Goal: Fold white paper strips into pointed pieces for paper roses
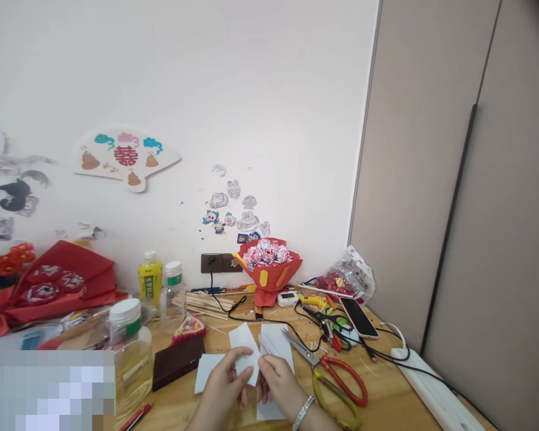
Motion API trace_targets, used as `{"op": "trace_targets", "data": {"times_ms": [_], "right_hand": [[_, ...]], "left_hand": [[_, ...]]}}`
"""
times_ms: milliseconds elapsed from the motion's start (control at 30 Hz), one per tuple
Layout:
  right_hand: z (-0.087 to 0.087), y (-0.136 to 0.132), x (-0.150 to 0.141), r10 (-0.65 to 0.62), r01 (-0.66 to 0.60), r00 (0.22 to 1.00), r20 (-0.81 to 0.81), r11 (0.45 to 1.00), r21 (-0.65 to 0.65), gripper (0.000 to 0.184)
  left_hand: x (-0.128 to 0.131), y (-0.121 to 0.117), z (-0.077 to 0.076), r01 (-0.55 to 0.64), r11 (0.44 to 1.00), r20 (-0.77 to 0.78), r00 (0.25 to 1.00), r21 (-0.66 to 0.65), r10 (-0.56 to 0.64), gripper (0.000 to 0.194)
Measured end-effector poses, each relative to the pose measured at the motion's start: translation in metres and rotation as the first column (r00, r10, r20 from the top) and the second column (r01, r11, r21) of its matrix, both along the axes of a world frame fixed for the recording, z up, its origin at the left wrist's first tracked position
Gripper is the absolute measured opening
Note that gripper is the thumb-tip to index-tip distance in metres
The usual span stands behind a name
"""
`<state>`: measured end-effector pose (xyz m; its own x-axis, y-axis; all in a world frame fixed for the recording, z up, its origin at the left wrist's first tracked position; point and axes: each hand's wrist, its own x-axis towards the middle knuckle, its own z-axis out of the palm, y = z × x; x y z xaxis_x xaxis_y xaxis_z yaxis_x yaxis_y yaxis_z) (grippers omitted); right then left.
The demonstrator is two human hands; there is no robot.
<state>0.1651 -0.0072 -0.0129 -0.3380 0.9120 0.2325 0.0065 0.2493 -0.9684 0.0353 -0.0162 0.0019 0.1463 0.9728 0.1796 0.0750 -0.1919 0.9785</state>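
Note:
My left hand (227, 383) pinches a folded piece of white paper (243, 340) between thumb and fingers. Close beside it, my right hand (279, 382) has its fingertips closed at a thin strip of white paper (269, 345); whether this is a separate piece I cannot tell. Under and around both hands lie more white papers, one sheet (205, 372) to the left and another (284, 336) beneath the right hand. A pair of scissors (313, 359) with one red and one yellow handle lies just right of my right hand, blades apart.
A red-wrapped flower bouquet (269, 272) stands by the wall, with wooden sticks (209, 305) to its left. Jars and a yellow bottle (150, 278) line the left, near a dark box (178, 363). Cables, a phone (358, 317) and a white power strip (435, 389) occupy the right.

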Motion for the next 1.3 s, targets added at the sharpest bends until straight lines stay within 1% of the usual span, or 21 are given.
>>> {"op": "trace_targets", "data": {"times_ms": [67, 133, 233, 333, 400, 467, 567, 633, 700, 767, 833, 900, 933, 967, 1033, 1067, 1100, 1200, 1300], "right_hand": [[0.000, 0.000, 0.000, 0.035, -0.035, 0.999, 0.026, 0.999, -0.001, 0.039], [0.001, 0.001, -0.001, 0.043, -0.043, 0.997, 0.071, 0.999, -0.004, 0.032], [0.002, 0.002, 0.000, -0.022, 0.023, 0.994, 0.104, 1.000, -0.003, 0.020], [0.004, 0.003, 0.004, -0.081, 0.079, 0.990, 0.115, 0.997, 0.021, 0.013], [0.007, 0.002, 0.009, -0.100, 0.091, 0.983, 0.154, 0.994, 0.066, 0.015], [0.010, 0.001, 0.013, -0.118, 0.095, 0.971, 0.206, 0.988, 0.121, 0.019], [0.016, -0.001, 0.018, -0.161, 0.122, 0.962, 0.219, 0.976, 0.181, 0.021], [0.019, -0.001, 0.020, -0.208, 0.169, 0.961, 0.183, 0.963, 0.208, 0.023], [0.021, 0.001, 0.022, -0.255, 0.219, 0.956, 0.142, 0.949, 0.225, 0.025], [0.022, 0.002, 0.023, -0.285, 0.257, 0.953, 0.099, 0.938, 0.232, 0.025], [0.022, 0.002, 0.023, -0.326, 0.306, 0.944, 0.046, 0.921, 0.242, 0.022], [0.023, 0.001, 0.022, -0.361, 0.341, 0.932, 0.023, 0.898, 0.278, 0.019], [0.023, -0.001, 0.022, -0.350, 0.322, 0.936, 0.040, 0.897, 0.304, 0.019], [0.024, -0.002, 0.020, -0.318, 0.275, 0.945, 0.079, 0.902, 0.334, 0.018], [0.025, -0.006, 0.018, -0.235, 0.140, 0.951, 0.200, 0.906, 0.399, 0.016], [0.025, -0.008, 0.016, -0.213, 0.081, 0.940, 0.266, 0.898, 0.433, 0.015], [0.025, -0.009, 0.015, -0.216, 0.044, 0.922, 0.322, 0.883, 0.468, 0.015], [0.024, -0.011, 0.013, -0.296, 0.018, 0.855, 0.427, 0.839, 0.544, 0.014], [0.023, -0.009, 0.014, -0.339, 0.038, 0.829, 0.444, 0.828, 0.560, 0.009]], "left_hand": [[-0.001, 0.002, -0.003, 0.014, 1.000, 0.029, 0.999, -0.003, -0.014, 0.040], [-0.001, 0.005, -0.006, 0.010, 1.000, 0.046, 0.999, -0.008, -0.009, 0.040], [-0.003, 0.006, -0.005, -0.023, 1.000, 0.062, 0.998, -0.003, 0.023, 0.042], [-0.008, 0.005, 0.002, -0.156, 0.984, 0.086, 0.985, 0.083, 0.149, 0.048], [-0.013, 0.005, 0.009, -0.272, 0.949, 0.078, 0.962, 0.162, 0.262, 0.053], [-0.020, 0.006, 0.013, -0.324, 0.913, 0.026, 0.944, 0.248, 0.328, 0.051], [-0.026, 0.009, 0.013, -0.278, 0.890, -0.122, 0.932, 0.360, 0.340, 0.038], [-0.026, 0.010, 0.009, -0.240, 0.887, -0.221, 0.912, 0.395, 0.346, 0.032], [-0.023, 0.008, 0.006, -0.186, 0.896, -0.304, 0.896, 0.404, 0.323, 0.024], [-0.020, 0.005, 0.005, -0.134, 0.912, -0.365, 0.886, 0.389, 0.286, 0.011], [-0.017, 0.003, 0.004, -0.121, 0.929, -0.375, 0.891, 0.349, 0.257, 0.015], [-0.015, 0.002, 0.003, -0.141, 0.946, -0.312, 0.921, 0.290, 0.233, 0.016], [-0.015, 0.002, 0.002, -0.141, 0.958, -0.259, 0.943, 0.251, 0.207, 0.016], [-0.014, 0.003, 0.001, -0.138, 0.968, -0.201, 0.963, 0.207, 0.181, 0.016], [-0.013, 0.005, -0.002, -0.136, 0.983, -0.085, 0.986, 0.120, 0.147, 0.018], [-0.012, 0.006, -0.003, -0.131, 0.988, -0.041, 0.990, 0.082, 0.134, 0.019], [-0.010, 0.007, -0.004, -0.121, 0.991, -0.008, 0.993, 0.053, 0.121, 0.021], [-0.007, 0.008, -0.003, -0.083, 0.997, 0.054, 0.995, 0.009, 0.083, 0.028], [-0.005, 0.006, 0.002, -0.030, 0.999, 0.100, 0.994, -0.043, 0.034, 0.033]]}}
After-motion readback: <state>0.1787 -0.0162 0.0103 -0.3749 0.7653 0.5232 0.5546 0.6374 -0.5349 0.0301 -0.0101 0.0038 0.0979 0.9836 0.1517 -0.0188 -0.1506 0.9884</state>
